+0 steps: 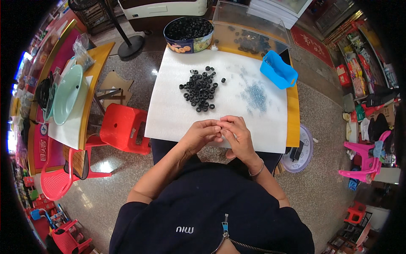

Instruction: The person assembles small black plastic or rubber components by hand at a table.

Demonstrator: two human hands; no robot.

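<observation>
My left hand (204,134) and my right hand (236,136) meet above the near edge of the white sheet (169,120), fingertips pinched together. Whatever sits between the fingers is hidden or too small to name. Just beyond them lies a loose pile of black ring-shaped parts (201,89), each with a hole in the middle. To the right of that pile, many tiny bluish clear pieces (256,96) are scattered on the sheet. A bracelet circles my right wrist.
An oval tin (189,45) full of black parts stands at the far left of the table. Behind the sheet is a clear plastic box (249,36); a blue plastic bin (279,70) rests at the far right. A red stool (120,127) stands left of the table.
</observation>
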